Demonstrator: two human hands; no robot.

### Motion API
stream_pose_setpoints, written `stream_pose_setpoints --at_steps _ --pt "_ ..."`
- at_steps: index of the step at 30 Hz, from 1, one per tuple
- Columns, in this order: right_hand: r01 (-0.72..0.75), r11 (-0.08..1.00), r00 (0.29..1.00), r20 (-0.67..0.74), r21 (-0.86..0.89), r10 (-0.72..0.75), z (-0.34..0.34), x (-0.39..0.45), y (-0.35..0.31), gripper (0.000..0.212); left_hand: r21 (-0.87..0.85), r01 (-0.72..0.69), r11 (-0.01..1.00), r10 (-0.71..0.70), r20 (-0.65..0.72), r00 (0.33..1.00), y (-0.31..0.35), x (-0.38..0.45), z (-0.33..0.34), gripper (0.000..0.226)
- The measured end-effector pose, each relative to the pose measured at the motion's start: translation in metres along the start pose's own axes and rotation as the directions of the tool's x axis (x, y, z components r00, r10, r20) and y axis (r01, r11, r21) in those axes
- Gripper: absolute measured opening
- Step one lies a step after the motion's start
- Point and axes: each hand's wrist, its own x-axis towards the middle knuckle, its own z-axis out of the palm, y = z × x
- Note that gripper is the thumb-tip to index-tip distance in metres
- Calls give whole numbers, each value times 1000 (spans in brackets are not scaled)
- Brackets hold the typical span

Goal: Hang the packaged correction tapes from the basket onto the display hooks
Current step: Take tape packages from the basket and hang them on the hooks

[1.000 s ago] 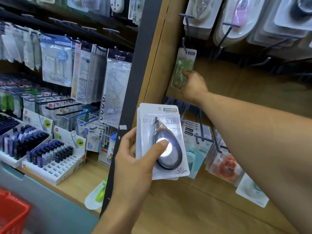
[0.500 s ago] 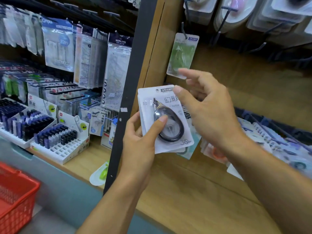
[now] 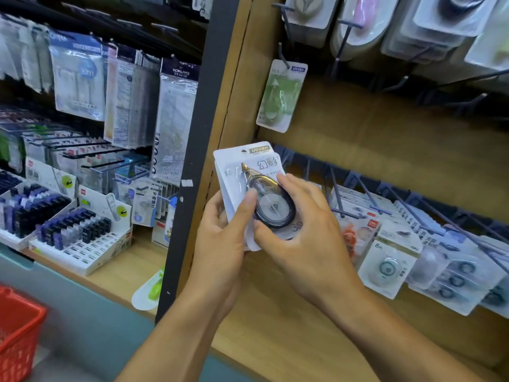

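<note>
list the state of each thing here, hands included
black correction tape pack: off the hooks, held in both hands
left hand: grips the pack
right hand: grips the pack
green correction tape pack: hanging on a hook
red basket: below left, contents unseen

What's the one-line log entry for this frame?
phase: next pack picked | left hand: holds black tape packs | right hand: grips front pack | green pack: hung on hook | basket: lower left
</note>
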Motion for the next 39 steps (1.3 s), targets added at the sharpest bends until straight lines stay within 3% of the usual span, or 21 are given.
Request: stream_pose_setpoints --at_steps 7,13,18,28,35,39 --pt "-17 998 995 -98 62 23 -12 8 2 53 58 -60 997 57 59 997 0 3 -1 64" --pt "63 998 956 -285 -20 -66 -33 35 6 59 66 -39 997 35 55 998 -4 1 2 57" --pt "75 990 899 -422 -116 -118 -54 91 17 65 111 -20 994 12 68 998 -7 0 7 64" --pt "-48 989 932 -361 -139 -5 -58 134 30 69 130 -26 991 16 77 997 -8 -3 17 63" --pt "-260 947 917 -356 -189 181 -47 191 50 73 121 -13 993 3 76 997 -10 -1 18 63" --pt "-306 940 906 -350 -147 240 -35 218 62 58 114 -27 993 19 73 997 -8 6 12 63"
